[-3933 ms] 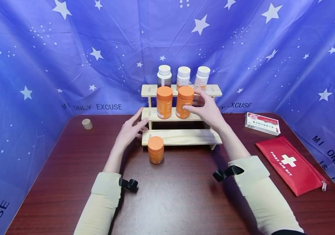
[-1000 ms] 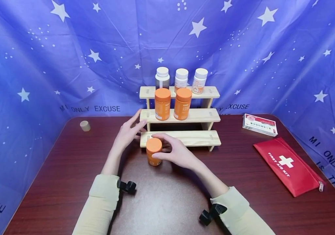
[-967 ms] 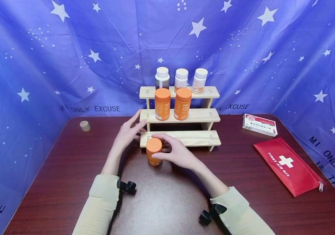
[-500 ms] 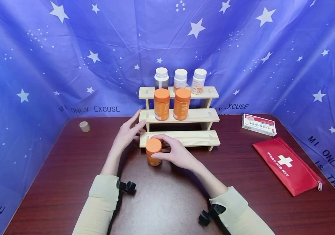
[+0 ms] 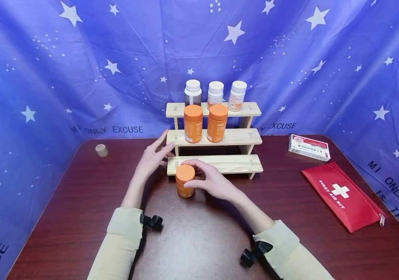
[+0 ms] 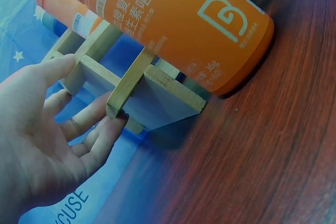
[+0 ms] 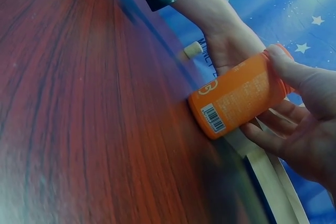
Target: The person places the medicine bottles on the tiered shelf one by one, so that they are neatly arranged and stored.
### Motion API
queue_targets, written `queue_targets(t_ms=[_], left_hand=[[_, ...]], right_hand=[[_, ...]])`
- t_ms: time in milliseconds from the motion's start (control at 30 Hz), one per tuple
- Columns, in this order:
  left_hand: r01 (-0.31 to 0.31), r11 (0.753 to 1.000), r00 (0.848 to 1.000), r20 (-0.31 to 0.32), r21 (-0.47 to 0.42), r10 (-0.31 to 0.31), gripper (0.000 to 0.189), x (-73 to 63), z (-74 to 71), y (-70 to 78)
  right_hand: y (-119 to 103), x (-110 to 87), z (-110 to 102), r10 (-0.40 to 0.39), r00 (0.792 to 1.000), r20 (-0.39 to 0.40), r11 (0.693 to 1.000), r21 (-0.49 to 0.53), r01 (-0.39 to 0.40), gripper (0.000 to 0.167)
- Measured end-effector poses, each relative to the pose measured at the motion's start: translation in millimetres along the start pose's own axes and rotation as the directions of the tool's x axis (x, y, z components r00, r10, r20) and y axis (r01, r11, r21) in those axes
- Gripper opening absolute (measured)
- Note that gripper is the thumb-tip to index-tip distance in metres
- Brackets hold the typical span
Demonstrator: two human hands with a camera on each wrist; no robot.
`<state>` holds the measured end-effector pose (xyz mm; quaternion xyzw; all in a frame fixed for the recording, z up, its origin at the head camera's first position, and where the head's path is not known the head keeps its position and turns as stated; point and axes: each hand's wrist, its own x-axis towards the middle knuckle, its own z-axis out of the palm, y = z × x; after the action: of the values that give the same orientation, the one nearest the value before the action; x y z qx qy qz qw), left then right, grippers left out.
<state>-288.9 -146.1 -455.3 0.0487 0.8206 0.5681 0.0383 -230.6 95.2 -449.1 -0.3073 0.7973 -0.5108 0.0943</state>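
Observation:
My right hand (image 5: 213,181) grips an orange vitamin bottle (image 5: 182,190) in front of the wooden tiered rack (image 5: 234,164). Its thumb lies on the near side and its fingers go behind. The bottle is upright at the table; whether its base touches the wood, I cannot tell. In the right wrist view a barcode shows low on this bottle (image 7: 236,100). With loosely bent fingers, my left hand (image 5: 150,157) touches the rack's left end, fingertips against the board ends in the left wrist view. Two more orange bottles (image 5: 193,128) stand on the middle tier.
Three white-capped bottles (image 5: 215,95) stand on the top tier. A small pale cylinder (image 5: 101,150) is at the back left of the table. On the right lie a white and red medicine box (image 5: 309,147) and a red first aid pouch (image 5: 342,196). Starry blue cloth hangs behind.
My right hand has left the right-hand bottle on the middle tier and come down to grip the front bottle, which has shifted very slightly right. The left hand stays at the rack.

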Motion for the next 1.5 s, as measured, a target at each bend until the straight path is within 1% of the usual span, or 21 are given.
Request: queue_targets(t_ms=[167,300,500,700,900,1033,1200,1333,1500], left_hand=[[-0.001,1.0,1.0,0.004,0.004,0.001,0.074,1.2,0.2,-1.8],[0.001,1.0,1.0,0.003,-0.011,-0.001,0.072,1.9,0.4,-2.8],[-0.001,1.0,1.0,0.002,-0.007,0.001,0.072,1.0,0.9,-2.6],[0.006,1.0,1.0,-0.014,-0.011,-0.006,0.068,0.2,0.6,-1.3],[0.006,1.0,1.0,-0.015,-0.019,-0.006,0.071,0.1,-0.3,-1.5],[0.002,1.0,1.0,-0.017,-0.017,-0.003,0.074,0.1,-0.6,-1.8],[0.001,1.0,1.0,-0.014,-0.015,-0.002,0.073,-0.3,-0.5,-1.1],[-0.001,1.0,1.0,-0.012,-0.022,0.001,0.073,-0.4,0.5,0.5],[-0.003,1.0,1.0,-0.013,-0.025,0.003,0.073,-0.3,1.1,1.0]], right_hand=[[0,-2.2,-4,-0.003,1.0,0.015,1.0,0.002,0.003,0.052],[0,-2.9,-9,-0.007,0.999,0.034,1.0,0.016,0.006,0.051],[-1,-5.5,-21,-0.011,0.998,0.055,0.998,0.069,0.007,0.051],[-2,-11.3,-32,0.021,0.995,0.098,0.989,0.143,-0.035,0.054],[-7,-14.5,-45,0.039,0.989,0.139,0.995,0.081,-0.051,0.053],[-11,-16.4,-57,0.053,0.986,0.16,0.997,0.04,-0.06,0.049],[-15,-20.2,-74,0.081,0.982,0.173,0.997,-0.01,-0.08,0.046],[-19,-25.5,-89,0.079,0.984,0.162,0.996,-0.049,-0.072,0.048],[-25,-33.9,-109,0.074,0.99,0.119,0.995,-0.081,-0.065,0.05]])
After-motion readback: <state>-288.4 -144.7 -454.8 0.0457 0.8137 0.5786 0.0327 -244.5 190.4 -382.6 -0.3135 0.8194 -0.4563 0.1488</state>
